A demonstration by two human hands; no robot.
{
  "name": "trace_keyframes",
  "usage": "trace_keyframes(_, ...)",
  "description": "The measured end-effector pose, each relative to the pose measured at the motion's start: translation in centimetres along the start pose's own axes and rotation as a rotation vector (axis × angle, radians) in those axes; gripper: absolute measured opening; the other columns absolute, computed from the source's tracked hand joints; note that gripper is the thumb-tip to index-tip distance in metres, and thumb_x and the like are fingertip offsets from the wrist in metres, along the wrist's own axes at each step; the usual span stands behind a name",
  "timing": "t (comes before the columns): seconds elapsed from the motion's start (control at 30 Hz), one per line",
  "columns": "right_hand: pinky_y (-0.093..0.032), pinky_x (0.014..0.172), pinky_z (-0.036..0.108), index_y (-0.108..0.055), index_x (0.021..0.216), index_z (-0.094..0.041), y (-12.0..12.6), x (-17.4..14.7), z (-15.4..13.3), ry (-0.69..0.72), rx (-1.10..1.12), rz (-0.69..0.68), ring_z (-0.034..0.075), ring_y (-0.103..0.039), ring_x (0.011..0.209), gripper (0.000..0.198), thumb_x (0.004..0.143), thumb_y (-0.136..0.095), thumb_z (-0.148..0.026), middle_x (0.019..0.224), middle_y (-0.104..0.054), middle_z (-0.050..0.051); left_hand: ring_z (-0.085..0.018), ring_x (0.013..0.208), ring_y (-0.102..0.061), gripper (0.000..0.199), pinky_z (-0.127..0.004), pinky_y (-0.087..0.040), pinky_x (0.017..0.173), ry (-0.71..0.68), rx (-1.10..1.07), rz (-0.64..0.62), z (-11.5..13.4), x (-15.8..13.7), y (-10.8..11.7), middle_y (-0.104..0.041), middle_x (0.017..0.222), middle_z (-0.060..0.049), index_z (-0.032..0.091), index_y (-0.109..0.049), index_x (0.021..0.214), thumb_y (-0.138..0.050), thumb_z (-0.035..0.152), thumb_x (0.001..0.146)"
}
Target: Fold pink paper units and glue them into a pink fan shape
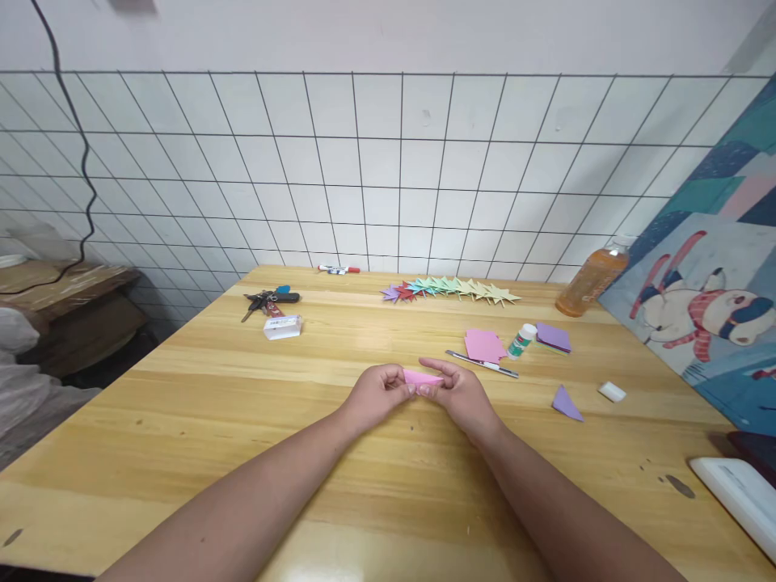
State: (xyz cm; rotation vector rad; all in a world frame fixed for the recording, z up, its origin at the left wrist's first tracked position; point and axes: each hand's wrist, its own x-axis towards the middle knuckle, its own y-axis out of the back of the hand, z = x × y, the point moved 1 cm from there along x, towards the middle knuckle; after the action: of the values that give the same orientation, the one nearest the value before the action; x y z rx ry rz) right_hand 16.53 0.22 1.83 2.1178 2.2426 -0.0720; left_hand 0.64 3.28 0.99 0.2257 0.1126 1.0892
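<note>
A small folded piece of pink paper [421, 378] is held between my two hands, just above the wooden table. My left hand [381, 390] pinches its left end between thumb and fingers. At the other end, my right hand [457, 392] grips the paper with the thumb, its index finger stretched out along the far side. Both thumbs meet at the near edge. Beyond my right hand lie a stack of pink paper squares [485, 345] and a slim pen-like tool [482, 364]. The fingers hide part of the folds.
A row of folded paper stars [449, 288] lies near the tiled wall. To the right are a glue stick [522, 341], purple paper [553, 338], a purple folded triangle [567, 403], an eraser [612, 392] and a bottle [591, 279]. Keys [270, 302] and a small box [282, 327] lie left.
</note>
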Motion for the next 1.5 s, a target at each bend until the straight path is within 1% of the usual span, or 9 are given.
trace_keyframes(0.17,-0.048,0.074,0.030,-0.062,0.103,-0.022,0.1,-0.3,-0.2,0.142,-0.188,0.005,0.018,-0.059,0.088,0.041,0.063,-0.067,-0.029,0.099,-0.064,0.005,-0.008,0.050,-0.040,0.026,-0.018,-0.028,0.047,-0.045,0.157,0.019,0.4,-0.3,0.1,-0.048,0.052,0.004,0.013,-0.058,0.061,-0.059,0.038,0.068)
trace_keyframes(0.3,-0.047,0.066,0.029,-0.067,0.077,-0.021,0.0,-0.2,0.3,0.210,-0.348,0.057,0.016,-0.058,0.068,0.015,0.066,-0.064,-0.030,0.073,-0.065,0.002,-0.009,0.052,-0.045,0.027,-0.019,-0.032,0.048,-0.066,0.173,-0.035,0.2,-0.5,-0.1,-0.055,0.058,0.001,0.013,-0.062,0.068,-0.056,0.039,0.071)
trace_keyframes(0.4,-0.045,0.060,0.027,-0.062,0.066,-0.019,-0.1,0.0,0.8,0.148,-0.256,0.029,0.015,-0.057,0.062,0.014,0.067,-0.063,-0.033,0.065,-0.064,0.001,-0.012,0.058,-0.052,0.027,-0.020,-0.037,0.053,-0.054,0.109,-0.026,-0.2,-0.3,-0.2,-0.062,0.066,-0.002,0.013,-0.064,0.074,-0.058,0.039,0.070)
trace_keyframes(0.57,-0.045,0.063,0.027,-0.059,0.066,-0.017,-0.3,0.1,0.6,0.123,-0.077,0.014,0.014,-0.058,0.064,0.020,0.067,-0.065,-0.036,0.067,-0.065,0.003,-0.016,0.071,-0.059,0.028,-0.023,-0.042,0.064,-0.036,-0.037,-0.030,-0.3,0.0,-0.2,-0.067,0.078,-0.007,0.012,-0.064,0.079,-0.057,0.038,0.072)
trace_keyframes(0.83,-0.047,0.059,0.024,-0.060,0.075,-0.018,-0.6,0.1,0.3,0.137,-0.030,-0.009,0.012,-0.055,0.061,0.019,0.067,-0.066,-0.035,0.066,-0.058,-0.001,-0.013,0.061,-0.054,0.026,-0.021,-0.039,0.058,0.002,0.034,-0.047,-0.4,0.0,0.1,-0.062,0.066,-0.003,0.012,-0.063,0.069,-0.058,0.038,0.071)
trace_keyframes(0.97,-0.044,0.058,0.022,-0.059,0.076,-0.019,-0.4,0.4,0.8,0.143,0.035,-0.010,0.010,-0.053,0.061,0.017,0.067,-0.067,-0.031,0.065,-0.056,-0.002,-0.012,0.062,-0.053,0.026,-0.021,-0.039,0.059,0.018,-0.025,-0.081,-0.2,0.1,0.2,-0.062,0.067,-0.002,0.012,-0.062,0.073,-0.057,0.038,0.072)
trace_keyframes(1.07,-0.046,0.057,0.023,-0.059,0.079,-0.020,-0.5,0.3,0.8,0.102,0.086,-0.072,0.011,-0.054,0.062,0.016,0.069,-0.065,-0.031,0.067,-0.056,-0.002,-0.013,0.063,-0.053,0.025,-0.021,-0.039,0.061,0.034,-0.090,-0.098,-0.1,0.1,0.2,-0.062,0.068,-0.003,0.011,-0.063,0.072,-0.058,0.036,0.072)
trace_keyframes(1.27,-0.046,0.056,0.023,-0.062,0.076,-0.018,-0.3,0.3,1.1,0.106,0.049,-0.089,0.011,-0.053,0.058,0.011,0.070,-0.062,-0.028,0.064,-0.057,-0.001,-0.012,0.062,-0.053,0.021,-0.022,-0.038,0.062,0.084,-0.189,-0.079,0.3,0.1,0.5,-0.062,0.066,-0.002,0.011,-0.063,0.071,-0.063,0.032,0.067)
trace_keyframes(1.5,-0.047,0.056,0.022,-0.064,0.075,-0.019,-0.1,0.4,1.2,0.146,0.002,-0.063,0.010,-0.054,0.061,0.011,0.070,-0.060,-0.028,0.068,-0.056,-0.001,-0.013,0.068,-0.054,0.024,-0.024,-0.039,0.069,0.058,-0.220,-0.125,0.8,0.1,1.0,-0.063,0.069,-0.003,0.011,-0.064,0.072,-0.063,0.035,0.068)
